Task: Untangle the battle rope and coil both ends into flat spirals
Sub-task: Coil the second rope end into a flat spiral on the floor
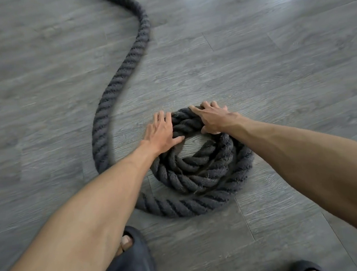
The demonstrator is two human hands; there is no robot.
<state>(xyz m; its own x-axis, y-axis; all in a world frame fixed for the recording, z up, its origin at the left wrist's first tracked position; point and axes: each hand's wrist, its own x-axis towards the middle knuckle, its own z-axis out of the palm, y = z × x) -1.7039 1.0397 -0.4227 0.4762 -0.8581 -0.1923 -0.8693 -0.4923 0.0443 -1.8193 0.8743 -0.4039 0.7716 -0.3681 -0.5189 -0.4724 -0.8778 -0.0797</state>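
Loosely spiralled dark rope: left hand presses flat, right hand grips it.

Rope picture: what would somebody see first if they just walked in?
A thick dark rope wound into a flat coil on the grey floor, mid-picture. Both hands are on its far edge: the left hand presses flat against the side, the right hand grips over the top. The rope's loose tail snakes away to the upper left.
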